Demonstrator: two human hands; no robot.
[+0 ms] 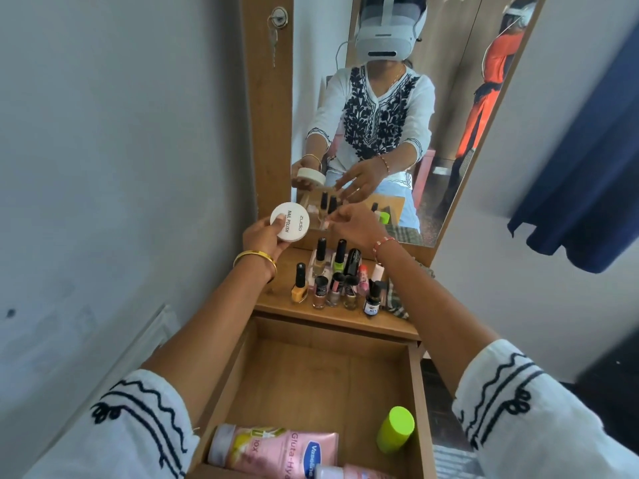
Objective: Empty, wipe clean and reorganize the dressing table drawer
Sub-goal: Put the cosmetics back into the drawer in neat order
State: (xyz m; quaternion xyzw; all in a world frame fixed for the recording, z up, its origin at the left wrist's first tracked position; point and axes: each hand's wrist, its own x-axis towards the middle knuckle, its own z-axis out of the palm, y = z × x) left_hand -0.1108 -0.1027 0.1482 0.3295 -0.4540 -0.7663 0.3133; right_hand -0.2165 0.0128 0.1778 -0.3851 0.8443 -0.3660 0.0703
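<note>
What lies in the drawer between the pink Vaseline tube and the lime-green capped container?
Nothing: in the head view, only bare wooden drawer floor separates the pink Vaseline tube from the lime-green capped container.

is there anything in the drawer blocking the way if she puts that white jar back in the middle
Nothing visible does. The white jar is held in the left hand above the table top, and the middle of the drawer is bare wood. The pink lotion bottle and green bottle lie nearer its front.

Grey walls [103, 167] — navy curtain [587, 188]
</note>
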